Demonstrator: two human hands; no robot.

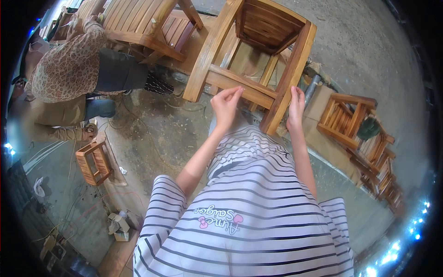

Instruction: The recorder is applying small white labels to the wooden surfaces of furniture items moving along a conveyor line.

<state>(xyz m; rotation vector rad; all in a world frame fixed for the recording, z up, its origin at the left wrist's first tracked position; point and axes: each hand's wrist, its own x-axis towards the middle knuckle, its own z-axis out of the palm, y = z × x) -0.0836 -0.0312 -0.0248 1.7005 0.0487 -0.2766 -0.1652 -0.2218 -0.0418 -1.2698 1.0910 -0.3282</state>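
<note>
The rough grey concrete floor (152, 115) spreads under everything, scuffed and dusty. Along the right runs a row of wooden frames (338, 135), angular and slatted, with a crumpled dark green bundle (368, 129) lying on the nearest. At upper left a co-worker (69, 69) bends in a patterned top and dark apron, one hand at a slatted chair (129, 23) of warm brown timber.

The main chair (288, 78) stands at top centre, directly in front of the wearer, between both hands. Its wood is smooth and streaked with grain, honey to red-brown; square-cut beams meet at corners, and a panel of parallel slats closes the far end. The wearer's shirt (277, 221) is pale cloth with thin dark stripes, hanging in soft folds.

A small slatted stool (85, 166) sits at left, boxy and brown. Below it is an open cardboard box (121, 227); right of the chair lies a round grey pipe (314, 85).

The left hand (226, 107) is narrow, thumb and fingertips pinched together over the chair's front rail (258, 88); whether anything is caught between them, or they touch the wood, I cannot tell. The right hand (296, 109) is against or just beside the right beam's outer side, fingers fairly straight and close together; whether it grips, I cannot tell.
</note>
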